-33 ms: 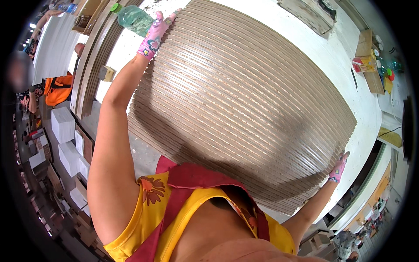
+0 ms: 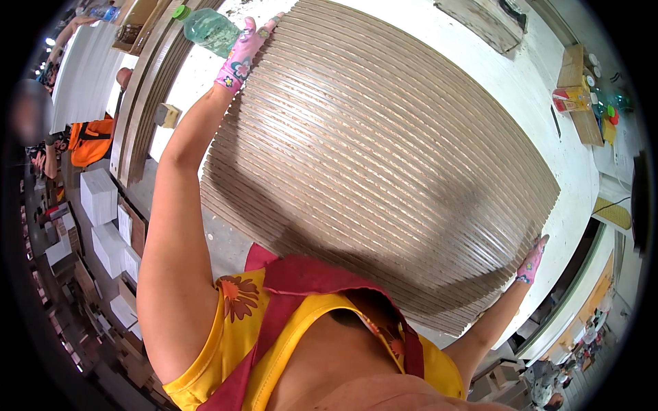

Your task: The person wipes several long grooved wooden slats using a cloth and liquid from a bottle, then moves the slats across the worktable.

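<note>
A broad row of many narrow brown chipboard strips lies side by side on the white table, with rough particle edges showing between glossy faces. My left hand, in a pink flowered glove with bare fingertips, presses along the strips' far left ends, fingers stretched and spread. Against their right ends rests my right hand, gloved alike, its fingers extended; part of it is turned away. Neither hand is closed round anything. Just left of my left hand lies a clear green bottle with a green cap.
A small wooden block sits on the white table near its left side. Long brown boards stand stacked further left. At the back right is a worn box-like piece. Cartons and small bottles are at the right. Another person's hand shows far left.
</note>
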Action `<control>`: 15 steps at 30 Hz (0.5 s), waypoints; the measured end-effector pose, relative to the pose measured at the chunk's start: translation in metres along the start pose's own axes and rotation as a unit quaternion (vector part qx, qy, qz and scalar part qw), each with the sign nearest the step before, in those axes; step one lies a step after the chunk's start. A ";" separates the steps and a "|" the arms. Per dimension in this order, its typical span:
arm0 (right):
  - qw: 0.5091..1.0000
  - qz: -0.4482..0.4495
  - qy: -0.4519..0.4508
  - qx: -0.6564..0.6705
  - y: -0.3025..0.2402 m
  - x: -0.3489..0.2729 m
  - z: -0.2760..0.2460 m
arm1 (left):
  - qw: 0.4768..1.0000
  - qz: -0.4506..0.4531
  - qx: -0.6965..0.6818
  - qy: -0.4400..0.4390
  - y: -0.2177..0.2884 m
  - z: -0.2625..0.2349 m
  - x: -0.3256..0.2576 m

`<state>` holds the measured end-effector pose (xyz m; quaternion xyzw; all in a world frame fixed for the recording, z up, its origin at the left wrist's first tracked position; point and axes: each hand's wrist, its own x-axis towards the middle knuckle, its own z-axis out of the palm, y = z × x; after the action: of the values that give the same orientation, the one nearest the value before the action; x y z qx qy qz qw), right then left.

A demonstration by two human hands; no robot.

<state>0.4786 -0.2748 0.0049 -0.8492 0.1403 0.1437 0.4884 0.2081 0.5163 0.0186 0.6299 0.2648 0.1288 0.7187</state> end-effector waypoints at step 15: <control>0.992 -0.009 0.128 0.003 0.029 -0.061 -0.004 | 0.995 -0.089 -0.033 0.027 -0.026 -0.029 -0.093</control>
<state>0.4123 -0.2862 0.0075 -0.8605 0.1947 0.0293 0.4699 0.1119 0.4880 0.0116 0.5760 0.3345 0.0897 0.7404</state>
